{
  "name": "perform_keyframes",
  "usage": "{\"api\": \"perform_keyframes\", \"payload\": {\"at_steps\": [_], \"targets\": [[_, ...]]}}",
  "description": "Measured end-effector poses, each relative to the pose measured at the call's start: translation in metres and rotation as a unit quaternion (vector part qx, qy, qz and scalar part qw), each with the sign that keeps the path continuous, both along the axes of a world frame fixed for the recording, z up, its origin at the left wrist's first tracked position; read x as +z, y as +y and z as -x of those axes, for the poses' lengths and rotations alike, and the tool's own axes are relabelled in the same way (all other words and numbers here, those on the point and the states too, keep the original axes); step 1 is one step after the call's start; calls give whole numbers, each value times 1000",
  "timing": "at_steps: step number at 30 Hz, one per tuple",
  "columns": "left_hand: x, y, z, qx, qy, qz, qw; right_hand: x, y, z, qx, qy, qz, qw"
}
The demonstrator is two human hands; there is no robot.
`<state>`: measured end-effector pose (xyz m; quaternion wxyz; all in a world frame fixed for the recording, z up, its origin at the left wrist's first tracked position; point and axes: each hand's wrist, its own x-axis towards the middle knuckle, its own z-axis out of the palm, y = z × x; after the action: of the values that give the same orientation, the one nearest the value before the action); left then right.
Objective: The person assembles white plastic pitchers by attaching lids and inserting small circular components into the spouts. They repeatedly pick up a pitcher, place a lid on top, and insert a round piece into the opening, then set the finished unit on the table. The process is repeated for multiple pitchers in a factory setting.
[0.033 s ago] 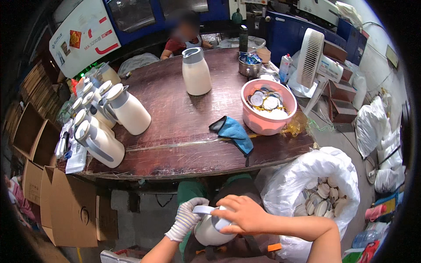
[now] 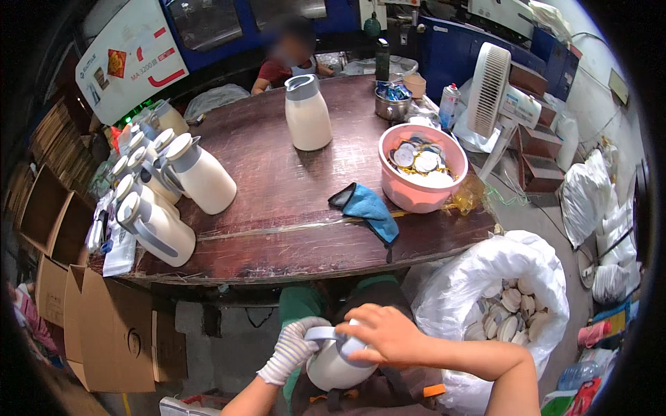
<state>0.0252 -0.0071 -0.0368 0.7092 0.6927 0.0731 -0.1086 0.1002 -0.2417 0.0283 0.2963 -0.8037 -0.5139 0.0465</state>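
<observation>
Curling in a striped glove, the left hand (image 2: 298, 347) closed on the grey handle of a cream jug (image 2: 338, 374), which sat tilted at the person's lap, below the counter (image 2: 270, 187). The bare right hand (image 2: 388, 336) lay across the jug's grey top, its fingers bent and slightly parted; whether they pinched any part of it could not be told. No lettering could be made out on the visible part of the jug. To the right, a white plastic bag (image 2: 444, 305) held many pale round lids (image 2: 510, 308). Just beyond the counter's near edge lay a blue cloth (image 2: 374, 210), beside a pink tub (image 2: 420, 192) of discs. Another jug (image 2: 309, 125) stood upright farther back, and several more jugs (image 2: 208, 180) crowded the left side. A cardboard box (image 2: 114, 333) on the floor bore a dark curved print, the fan (image 2: 489, 90) a small label, and the white machine panel (image 2: 132, 90) red and grey lettering near a red diamond.
</observation>
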Motion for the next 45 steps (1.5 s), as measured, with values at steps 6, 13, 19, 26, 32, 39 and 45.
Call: {"api": "perform_keyframes", "payload": {"at_steps": [6, 13, 19, 26, 32, 39, 45], "targets": [[48, -15, 10, -200, 159, 132, 958, -1, -11, -23, -14, 156, -9, 988], [55, -42, 7, -47, 158, 120, 979, 41, -42, -175, -233, 265, -176, 919], [16, -60, -9, 73, 111, 149, 980, 31, -91, -318, -377, -16, 176, 909], [8, -54, -24, 73, 114, 162, 977, 2, -82, -342, -379, -29, 450, 808], [11, -60, -31, 65, 95, 150, 982, 0, -104, -327, -449, -184, 238, 841], [6, -59, -27, 94, 82, 149, 981, 33, -89, -298, -501, -149, 246, 816], [-2, -59, -27, 100, 46, 144, 983, 26, -116, -303, -500, -13, 133, 856]]}}
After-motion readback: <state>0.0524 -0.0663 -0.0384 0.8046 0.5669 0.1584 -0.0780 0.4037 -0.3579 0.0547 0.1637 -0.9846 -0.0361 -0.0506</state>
